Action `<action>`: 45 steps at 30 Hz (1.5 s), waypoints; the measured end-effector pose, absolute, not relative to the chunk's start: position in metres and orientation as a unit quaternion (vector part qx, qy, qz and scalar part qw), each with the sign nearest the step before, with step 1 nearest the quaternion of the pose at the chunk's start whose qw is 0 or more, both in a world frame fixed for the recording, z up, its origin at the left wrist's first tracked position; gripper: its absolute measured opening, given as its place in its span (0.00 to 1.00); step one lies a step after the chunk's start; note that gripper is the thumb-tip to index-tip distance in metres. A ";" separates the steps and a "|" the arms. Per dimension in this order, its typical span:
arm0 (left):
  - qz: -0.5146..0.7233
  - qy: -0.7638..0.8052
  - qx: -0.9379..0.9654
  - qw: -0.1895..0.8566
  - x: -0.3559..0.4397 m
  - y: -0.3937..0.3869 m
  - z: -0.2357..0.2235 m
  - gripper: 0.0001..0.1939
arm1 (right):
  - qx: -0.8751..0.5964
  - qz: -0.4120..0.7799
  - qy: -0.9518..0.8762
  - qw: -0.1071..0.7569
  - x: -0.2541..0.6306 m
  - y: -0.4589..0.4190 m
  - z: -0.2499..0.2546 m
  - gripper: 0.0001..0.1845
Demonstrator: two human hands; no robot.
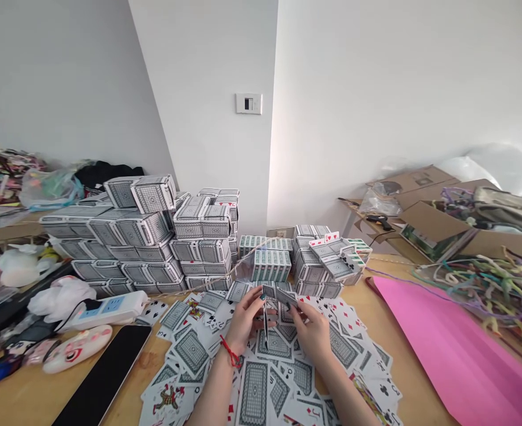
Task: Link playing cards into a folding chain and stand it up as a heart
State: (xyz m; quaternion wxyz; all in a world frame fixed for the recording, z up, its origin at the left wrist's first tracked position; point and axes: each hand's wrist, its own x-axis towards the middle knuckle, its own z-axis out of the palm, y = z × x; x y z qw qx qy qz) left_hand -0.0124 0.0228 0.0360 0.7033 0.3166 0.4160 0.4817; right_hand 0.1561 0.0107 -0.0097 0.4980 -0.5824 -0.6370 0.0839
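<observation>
Head cam's got the left hand point(244, 319) and right hand point(314, 331) close together mid-scene, both pinching grey-patterned white paper playing cards point(284, 296) over a messy spread of loose cards point(255, 390) on a tan wooden table point(152, 355), where one near red-diamond card point(305, 414) reads "J".

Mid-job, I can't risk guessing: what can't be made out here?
- Head view: front of the grey card in the right hand; turned away.
- Head view: faces of some loose cards; face down or overlapped.
- Head view: the black slab; cut off by the bottom edge.
- Head view: markings on the wall plate; too small.
</observation>
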 end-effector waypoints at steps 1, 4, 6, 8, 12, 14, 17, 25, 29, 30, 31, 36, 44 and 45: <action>0.482 0.416 0.319 0.702 -0.012 0.023 0.036 0.25 | -0.582 0.082 -0.638 0.497 0.156 0.011 -0.010 0.15; 0.483 0.421 0.313 0.701 -0.013 0.022 0.037 0.25 | -0.582 0.079 -0.636 0.501 0.156 0.011 -0.010 0.16; 0.483 0.423 0.308 0.703 -0.013 0.022 0.038 0.26 | -0.582 0.083 -0.633 0.504 0.156 0.011 -0.010 0.16; 0.481 0.419 0.309 0.705 -0.014 0.022 0.040 0.26 | -0.583 0.087 -0.631 0.505 0.156 0.010 -0.010 0.17; 0.478 0.420 0.314 0.705 -0.014 0.021 0.042 0.25 | -0.584 0.087 -0.628 0.507 0.157 0.011 -0.012 0.17; 0.477 0.424 0.313 0.703 -0.014 0.021 0.043 0.25 | -0.582 0.081 -0.634 0.503 0.157 0.011 -0.013 0.16; 0.472 0.431 0.310 0.703 -0.013 0.022 0.043 0.26 | -0.582 0.076 -0.642 0.493 0.157 0.012 -0.013 0.16; 0.468 0.429 0.317 0.705 -0.013 0.022 0.042 0.26 | -0.577 0.083 -0.640 0.500 0.157 0.012 -0.010 0.16; 0.466 0.430 0.316 0.705 -0.013 0.023 0.041 0.27 | -0.576 0.075 -0.636 0.508 0.158 0.011 -0.009 0.16; 0.466 0.434 0.315 0.704 -0.013 0.023 0.040 0.27 | -0.575 0.072 -0.634 0.512 0.158 0.011 -0.009 0.16; 0.465 0.436 0.315 0.703 -0.012 0.023 0.040 0.27 | -0.574 0.070 -0.632 0.516 0.158 0.011 -0.009 0.16; 0.450 0.438 0.327 0.707 -0.012 0.022 0.042 0.27 | -0.583 0.071 -0.632 0.505 0.161 0.012 -0.008 0.17; 0.441 0.449 0.343 0.697 -0.012 0.022 0.040 0.28 | -0.585 0.066 -0.641 0.492 0.167 0.015 -0.009 0.16; 0.442 0.449 0.345 0.696 -0.012 0.022 0.040 0.27 | -0.581 0.065 -0.644 0.493 0.168 0.015 -0.010 0.16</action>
